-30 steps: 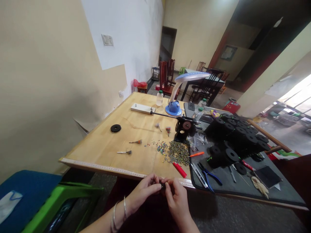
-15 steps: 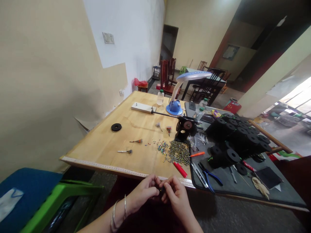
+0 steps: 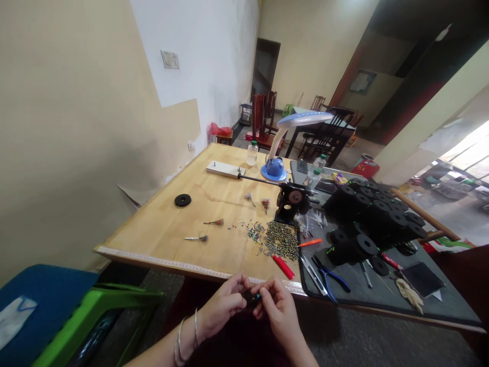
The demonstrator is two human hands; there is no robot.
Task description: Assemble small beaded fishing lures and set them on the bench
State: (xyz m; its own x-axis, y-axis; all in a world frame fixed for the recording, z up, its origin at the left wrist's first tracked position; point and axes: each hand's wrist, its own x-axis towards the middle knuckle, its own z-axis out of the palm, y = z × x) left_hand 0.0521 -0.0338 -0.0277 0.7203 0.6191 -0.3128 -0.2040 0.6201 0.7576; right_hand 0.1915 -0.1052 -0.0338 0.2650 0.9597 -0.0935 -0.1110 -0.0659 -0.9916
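At the table's front edge my left hand [image 3: 229, 302] is closed, with bracelets at its wrist, gripping a small dark piece [image 3: 250, 297] between thumb and fingers. My right hand [image 3: 279, 305] meets it from the other side, thumb and forefinger pinched at the piece's end, where a tiny blue spot shows. Fingers hide much of the piece, so its kind is unclear. Just beyond my hands lie a red tube-shaped thing [image 3: 283, 267] and a heap of small striped parts [image 3: 281, 239], with tiny coloured bits [image 3: 255, 232] at its left.
Tweezers [image 3: 315, 278] and blue-handled pliers [image 3: 330, 278] lie on the dark mat at right, near several black spools [image 3: 355, 248]. A black clamp device [image 3: 290, 201] and a blue lamp [image 3: 274, 168] stand behind the heap. Small brushes [image 3: 196, 238] and a black disc [image 3: 183, 200] lie left.
My left thumb has drawn back a little, and more of the dark piece shows between my hands. A blue spot is now visible by my right fingertips.
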